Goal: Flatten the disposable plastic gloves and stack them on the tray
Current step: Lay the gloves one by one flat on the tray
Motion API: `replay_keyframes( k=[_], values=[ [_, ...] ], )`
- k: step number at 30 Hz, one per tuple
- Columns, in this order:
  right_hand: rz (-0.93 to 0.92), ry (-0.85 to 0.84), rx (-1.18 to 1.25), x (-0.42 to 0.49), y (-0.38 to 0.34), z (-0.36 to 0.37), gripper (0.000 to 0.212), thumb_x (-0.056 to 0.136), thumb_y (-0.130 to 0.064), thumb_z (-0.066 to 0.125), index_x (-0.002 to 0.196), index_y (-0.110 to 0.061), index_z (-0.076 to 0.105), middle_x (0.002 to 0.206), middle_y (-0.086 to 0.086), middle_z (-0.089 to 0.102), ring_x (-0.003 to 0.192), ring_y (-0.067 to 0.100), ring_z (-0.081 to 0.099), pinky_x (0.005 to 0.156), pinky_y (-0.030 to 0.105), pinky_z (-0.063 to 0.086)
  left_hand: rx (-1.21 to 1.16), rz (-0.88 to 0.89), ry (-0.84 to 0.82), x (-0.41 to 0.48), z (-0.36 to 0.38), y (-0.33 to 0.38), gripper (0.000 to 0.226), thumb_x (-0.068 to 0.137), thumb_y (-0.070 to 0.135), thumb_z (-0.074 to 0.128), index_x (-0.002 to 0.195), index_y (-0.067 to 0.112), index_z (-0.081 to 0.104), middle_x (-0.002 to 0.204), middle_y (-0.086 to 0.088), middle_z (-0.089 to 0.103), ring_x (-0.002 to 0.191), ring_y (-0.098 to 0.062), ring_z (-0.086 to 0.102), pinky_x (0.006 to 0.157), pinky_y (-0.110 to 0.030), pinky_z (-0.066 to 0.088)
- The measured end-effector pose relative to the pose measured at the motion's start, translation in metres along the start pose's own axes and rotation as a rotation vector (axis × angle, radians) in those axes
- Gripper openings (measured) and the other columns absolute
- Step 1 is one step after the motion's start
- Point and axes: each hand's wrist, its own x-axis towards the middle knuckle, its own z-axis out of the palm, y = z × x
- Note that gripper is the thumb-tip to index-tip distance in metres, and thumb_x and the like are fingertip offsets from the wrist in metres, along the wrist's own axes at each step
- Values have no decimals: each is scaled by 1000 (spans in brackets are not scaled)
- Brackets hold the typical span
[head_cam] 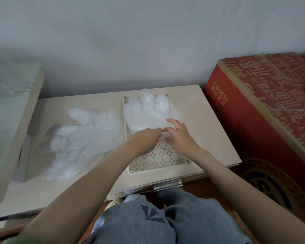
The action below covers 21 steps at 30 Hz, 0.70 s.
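Thin translucent plastic, the glove [144, 118] lay on the tray [158, 159], just beyond the fingers. The right hand [180, 138] pinched its cuff. The left hand [143, 138] touched the same cuff, but its grip could not be told. Judged risk: an uneven pull could wrinkle the film or drag it off the tray. The loose gloves [84, 138] lay left of the fingers on the desk [209, 124].

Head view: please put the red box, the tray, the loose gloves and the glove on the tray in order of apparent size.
1. red box, clearly the largest
2. tray and loose gloves: about alike, so not ranked
3. glove on the tray, the smallest
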Motion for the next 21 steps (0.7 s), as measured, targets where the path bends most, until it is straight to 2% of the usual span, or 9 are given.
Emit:
replay_keyframes(
  k=[1, 3, 5, 6, 8, 10, 13, 17, 21],
  values=[
    [-1, 21, -25, 0, 2, 0, 22, 95, -8, 50, 112, -10, 64, 153, -3, 27, 125, 14, 25, 95, 28, 35, -45, -9, 9, -3, 0, 2, 28, 104, 28, 32, 120, 9, 45, 93, -4, 57, 76, -22, 49, 66, -32, 39],
    [-1, 50, -49, 2, 5, -2, 21, 96, -7, 45, 101, -5, 66, 152, -3, 31, 122, 12, 26, 90, 27, 35, -76, -23, 31, -12, -2, 5, 46, 99, 51, 36, 124, 14, 44, 106, -1, 58, 90, -20, 55, 74, -32, 43],
    [-8, 76, -37, 1, 4, -4, 23, 95, -6, 43, 98, -4, 66, 151, -3, 34, 119, 10, 27, 86, 25, 31, 72, 6, 44, -17, -1, 6, 66, 88, 65, 45, 133, 17, 38, 118, 0, 55, 105, -19, 53, 86, -33, 44],
    [-15, 92, -24, 0, 4, -5, 23, 95, -5, 43, 99, -5, 66, 150, -3, 35, 116, 9, 27, 86, 24, 29, 160, 22, 45, -17, 2, 4, 69, 87, 65, 47, 135, 17, 36, 121, 0, 54, 108, -20, 53, 87, -33, 44],
    [-27, 122, -5, -1, 4, -5, 25, 92, 0, 44, 102, -7, 66, 148, -4, 36, 110, 7, 25, 86, 22, 28, 292, 31, 80, -18, 7, 3, 52, 94, 47, 48, 132, 15, 35, 120, -1, 56, 104, -22, 53, 79, -31, 41],
    [-59, 116, -86, -4, 4, -5, 29, 88, 4, 45, 105, -8, 65, 149, -4, 37, 109, 10, 27, 84, 25, 34, 363, 13, 88, -19, 7, 3, 33, 95, 20, 45, 127, 12, 38, 112, -3, 59, 98, -23, 55, 68, -30, 35],
    [-163, 129, -336, -10, 7, -4, 29, 80, 5, 53, 104, -8, 65, 149, 5, 38, 110, 25, 33, 88, 41, 43, 395, 29, 21, -23, 5, 1, 37, 92, 3, 42, 127, 11, 38, 106, -6, 60, 95, -25, 56, 64, -32, 34],
    [-211, 96, -480, -17, 6, -6, 55, 72, -1, 60, 125, -16, 58, 156, 10, 24, 122, 23, 20, 104, 44, 26, 432, 153, -8, -28, 5, 2, 41, 92, -2, 40, 130, 11, 38, 101, -6, 60, 90, -24, 56, 63, -32, 35],
    [-201, -169, -653, -21, 3, -13, 58, 86, -20, 54, 142, -23, 41, 161, 4, 4, 146, 24, 0, 115, 43, 5, 401, 182, -48, -33, 7, -1, 40, 94, 0, 40, 131, 14, 39, 102, -5, 60, 90, -22, 57, 64, -32, 43]
  ],
)
